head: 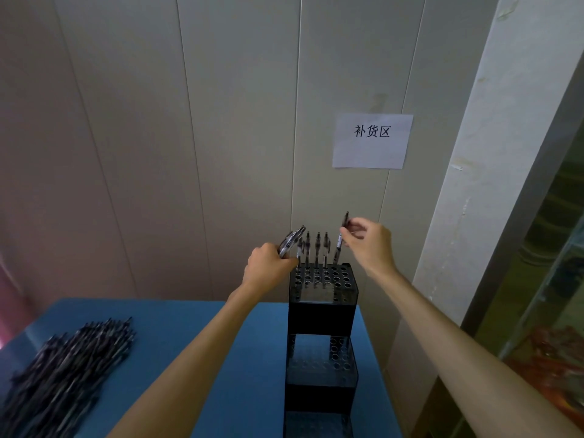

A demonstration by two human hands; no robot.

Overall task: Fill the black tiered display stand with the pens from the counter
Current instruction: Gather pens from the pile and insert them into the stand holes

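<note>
The black tiered display stand [322,314] rises in steps at the right of the blue counter [196,349]. Several pens [317,249] stand upright in the back row of its top tier. My left hand [268,263] grips a small bundle of pens [292,240] just left of that tier. My right hand [368,243] pinches a single pen [343,230] near its upper end, its lower tip at the back right holes. A big heap of dark pens [66,371] lies at the counter's left.
A panelled wall stands right behind the stand, with a white paper sign [372,140] on it. A pale pillar [480,184] runs down the right side. Glass with reddish things [550,358] behind it is at the far right.
</note>
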